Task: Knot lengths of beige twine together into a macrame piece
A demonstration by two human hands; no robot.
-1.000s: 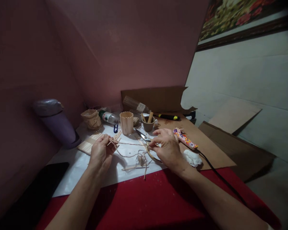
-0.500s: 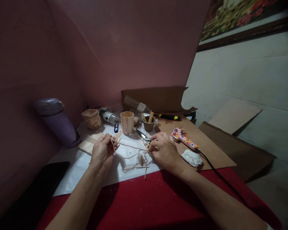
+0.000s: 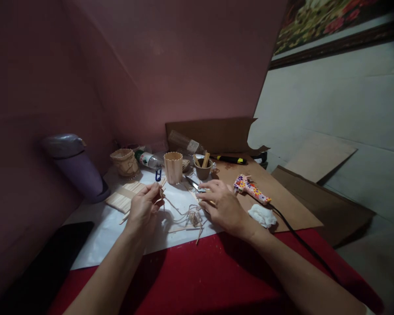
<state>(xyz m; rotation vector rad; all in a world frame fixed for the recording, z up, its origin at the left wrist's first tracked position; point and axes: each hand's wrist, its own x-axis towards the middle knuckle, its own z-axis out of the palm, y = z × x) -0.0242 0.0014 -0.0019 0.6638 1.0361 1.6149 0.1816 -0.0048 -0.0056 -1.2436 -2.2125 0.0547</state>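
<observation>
My left hand (image 3: 145,204) pinches a strand of twine (image 3: 174,209) between thumb and fingertips, above the white sheet. The strand runs right to a small tangled bundle of twine (image 3: 194,217) lying on the sheet. My right hand (image 3: 223,205) reaches over a pair of scissors (image 3: 193,183), fingers stretched out and apart. Its fingers cover the scissors' handles; whether they touch them I cannot tell. The blades point away to the back left. Beyond my hands stands a cup clad in wooden sticks (image 3: 173,168).
A stack of craft sticks (image 3: 124,197) lies left. Behind are a decorated cup (image 3: 124,162), a plastic bottle (image 3: 147,159) and a small pot holding sticks (image 3: 203,168). On the cardboard (image 3: 289,210) at right rest a flowered glue gun (image 3: 252,189), its cord, a white cloth (image 3: 262,215) and a cutter (image 3: 231,160).
The twine stretched between my hands has slackened, and my right hand has let go of it. My right fingers have spread over the scissors' handles. My left hand still pinches the twine.
</observation>
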